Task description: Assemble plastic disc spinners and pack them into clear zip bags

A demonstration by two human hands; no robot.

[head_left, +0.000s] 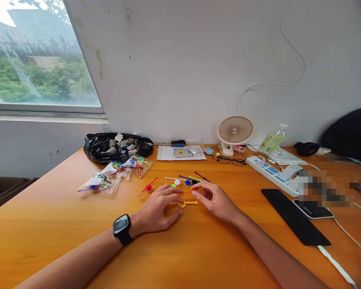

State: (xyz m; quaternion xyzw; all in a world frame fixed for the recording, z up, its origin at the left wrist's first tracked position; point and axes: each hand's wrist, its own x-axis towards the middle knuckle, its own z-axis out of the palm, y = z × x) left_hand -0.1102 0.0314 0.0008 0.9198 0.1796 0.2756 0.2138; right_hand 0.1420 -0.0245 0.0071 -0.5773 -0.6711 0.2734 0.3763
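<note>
My left hand [161, 206], a black smartwatch [122, 228] on its wrist, lies low over the table with fingers spread. Its fingertips reach a yellow plastic piece [192, 202] with a round disc and thin arms, partly hidden under them. My right hand [215, 200] is just right of and above that piece, fingers bent, thumb and forefinger a little apart with nothing seen between them. Behind the hands are similar pieces: a red one [149, 188], a white one [177, 182], a blue one [187, 183] and a black one [195, 182]. A green one [193, 178] is partly covered.
Clear bags of coloured parts [105, 182] and a black plastic bag [93, 148] are at the back left. A white fan [235, 130], glasses [225, 160], bottle [272, 142] and power strip [270, 173] stand behind. A black slab-like device [295, 216] lies right.
</note>
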